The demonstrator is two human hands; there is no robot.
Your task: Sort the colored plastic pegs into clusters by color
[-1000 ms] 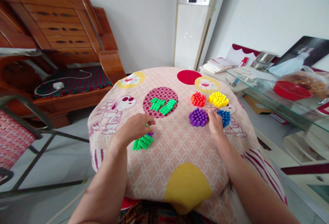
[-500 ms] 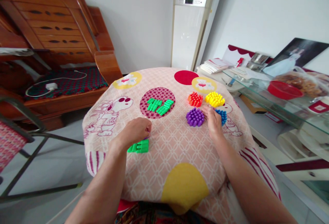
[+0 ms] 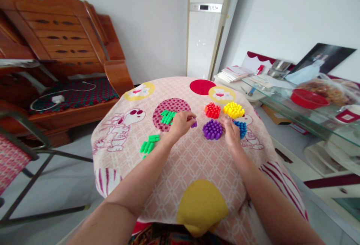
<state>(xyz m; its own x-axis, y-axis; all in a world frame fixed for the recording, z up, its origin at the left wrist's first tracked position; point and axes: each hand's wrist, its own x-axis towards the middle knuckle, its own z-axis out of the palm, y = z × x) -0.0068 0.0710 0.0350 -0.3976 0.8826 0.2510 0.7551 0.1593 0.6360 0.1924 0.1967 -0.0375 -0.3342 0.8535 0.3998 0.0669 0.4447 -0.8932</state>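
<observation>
My left hand (image 3: 181, 122) is closed in a pinch on a small purple plastic peg (image 3: 194, 123), held just left of the purple cluster. Purple pegs (image 3: 212, 130) stand upright in a tight round bunch. Against its right side rests my right hand (image 3: 231, 132), fingers stretched out. Right of that hand, blue pegs (image 3: 241, 128) are partly hidden by it. Farther back stand bunches of red pegs (image 3: 213, 110) and yellow pegs (image 3: 233, 110). Green pegs (image 3: 168, 117) lie flat on the purple checked circle, partly behind my left hand. More green pegs (image 3: 147, 146) lie nearer, beside my left forearm.
A patterned cloth covers the round table (image 3: 197, 162). To the right is a glass shelf (image 3: 281, 98) with papers, a red bowl (image 3: 309, 98) and a photo. A wooden bench (image 3: 64, 50) stands at the left; a metal-framed chair (image 3: 17, 155) is nearer.
My left hand has moved right and away from me, from above the near green pegs toward the purple bunch, carrying the purple peg. My right hand has stayed beside the purple bunch.
</observation>
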